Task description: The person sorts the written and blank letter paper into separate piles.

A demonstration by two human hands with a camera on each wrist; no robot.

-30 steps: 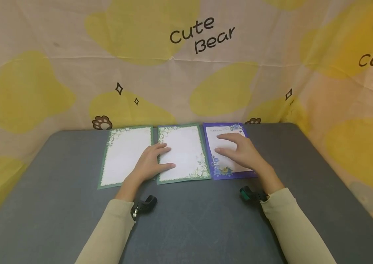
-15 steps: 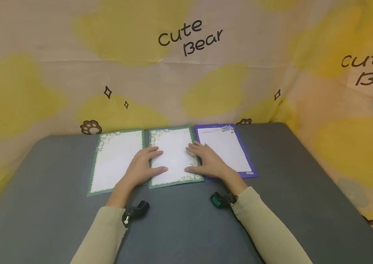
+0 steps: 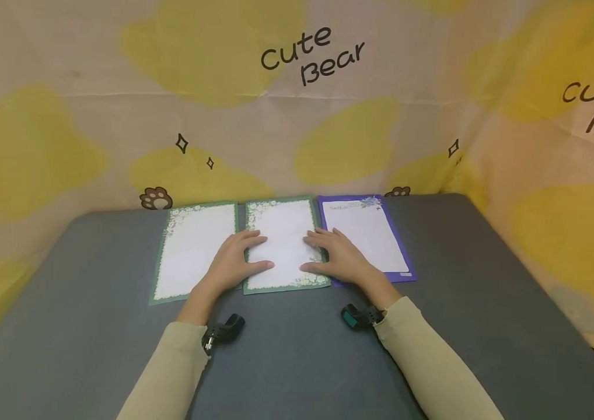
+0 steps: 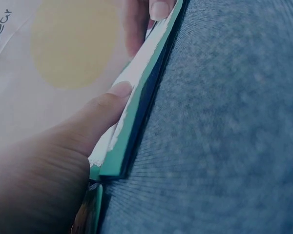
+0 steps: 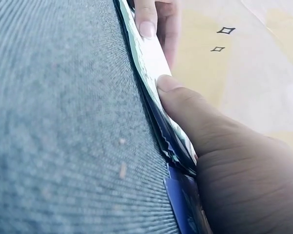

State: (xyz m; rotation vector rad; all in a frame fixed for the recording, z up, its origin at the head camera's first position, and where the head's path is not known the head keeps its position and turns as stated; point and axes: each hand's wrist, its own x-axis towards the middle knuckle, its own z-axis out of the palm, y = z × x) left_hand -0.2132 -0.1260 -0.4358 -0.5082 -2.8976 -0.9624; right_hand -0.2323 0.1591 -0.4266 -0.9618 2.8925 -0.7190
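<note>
Three bordered paper sheets lie side by side on the dark table. In the head view, my left hand (image 3: 231,262) rests on the left edge of the middle green-bordered sheet (image 3: 283,245), fingers spread and relaxed. On its right edge lies my right hand (image 3: 341,256), the thumb pointing inward. Both wrist views show thumbs touching the top of the paper, and the middle sheet (image 4: 119,156) looks layered, like a small stack. Beside my left hand is another green-bordered sheet (image 3: 187,245); under my right wrist and beyond it lies a purple-bordered sheet (image 3: 365,239) with blue flowers.
The grey table (image 3: 276,361) stretches in front of the papers and to both sides. Close behind its far edge hangs a patterned cloth (image 3: 255,140), with another cloth panel at the right. A black wrist device (image 3: 226,329) sits at my left wrist, with one at my right too.
My right hand has moved left from above the purple-bordered sheet onto the middle sheet's right edge. My left hand has stayed on the left edge. The head view has shifted slightly.
</note>
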